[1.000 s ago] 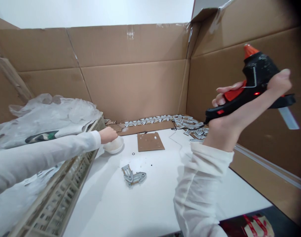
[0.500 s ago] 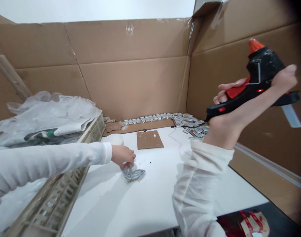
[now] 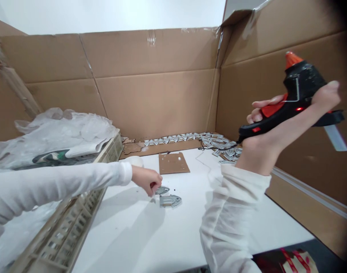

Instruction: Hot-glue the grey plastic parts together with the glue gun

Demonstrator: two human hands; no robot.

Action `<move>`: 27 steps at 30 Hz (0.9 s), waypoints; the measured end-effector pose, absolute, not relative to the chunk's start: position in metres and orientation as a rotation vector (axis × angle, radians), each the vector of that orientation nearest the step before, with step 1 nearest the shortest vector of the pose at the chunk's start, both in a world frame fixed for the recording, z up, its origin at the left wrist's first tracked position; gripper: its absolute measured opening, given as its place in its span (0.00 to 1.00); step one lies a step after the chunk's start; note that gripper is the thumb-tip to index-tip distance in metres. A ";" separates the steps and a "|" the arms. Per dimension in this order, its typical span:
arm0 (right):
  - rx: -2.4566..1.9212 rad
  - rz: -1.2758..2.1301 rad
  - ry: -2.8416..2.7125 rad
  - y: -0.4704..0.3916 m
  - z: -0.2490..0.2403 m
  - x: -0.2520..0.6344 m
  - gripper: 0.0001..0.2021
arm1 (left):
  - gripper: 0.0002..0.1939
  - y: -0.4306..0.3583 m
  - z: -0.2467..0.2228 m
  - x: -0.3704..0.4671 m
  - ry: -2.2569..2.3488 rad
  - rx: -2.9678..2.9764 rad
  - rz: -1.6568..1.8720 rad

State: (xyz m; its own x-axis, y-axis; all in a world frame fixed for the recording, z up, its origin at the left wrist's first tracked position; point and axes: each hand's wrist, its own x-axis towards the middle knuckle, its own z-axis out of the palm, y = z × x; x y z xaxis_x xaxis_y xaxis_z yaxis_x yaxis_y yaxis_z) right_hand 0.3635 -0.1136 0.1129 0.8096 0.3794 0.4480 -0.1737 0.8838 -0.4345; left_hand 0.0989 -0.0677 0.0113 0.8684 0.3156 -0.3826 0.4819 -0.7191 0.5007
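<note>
Gray pieces (image 3: pixel 170 201) midway on white tabletop (image 3: pixel 190 231); left grip (image 3: pixel 146 178) at the farther one, cannot tell if grasping; right grip (image 3: pixel 290 129) clenched around glue gun (image 3: pixel 306 81). Best handled lightly by edges, nozzle (image 3: pixel 293 60) clear.

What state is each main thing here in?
Black-and-orange glue gun: red light lit, nozzle upward, gripped by the right hand.
Left hand: fingers curled at the farther pointed grey piece, grip unclear.
Nearer pointed grey piece: lying flat.
Square brown cardboard: flat, white-specked.
White translucent plastic: crumpled, heaped.
</note>
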 end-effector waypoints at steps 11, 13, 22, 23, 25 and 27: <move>-0.601 0.429 -1.033 -0.100 0.105 0.339 0.11 | 0.11 -0.029 0.152 0.166 0.661 1.960 1.745; -0.700 0.483 -1.145 -0.095 0.103 0.331 0.15 | 0.12 -0.054 0.143 0.172 0.669 1.754 1.935; -0.744 0.520 -1.542 -0.110 0.107 0.302 0.12 | 0.16 -0.083 0.097 0.162 0.613 1.770 1.583; -0.734 0.517 -1.542 -0.109 0.107 0.300 0.12 | 0.16 -0.080 0.097 0.159 0.618 1.771 1.565; -0.733 0.501 -1.549 -0.105 0.106 0.299 0.12 | 0.16 -0.076 0.096 0.154 0.634 1.782 1.538; -0.754 0.469 -1.576 -0.101 0.105 0.298 0.11 | 0.16 -0.075 0.095 0.149 0.647 1.817 1.505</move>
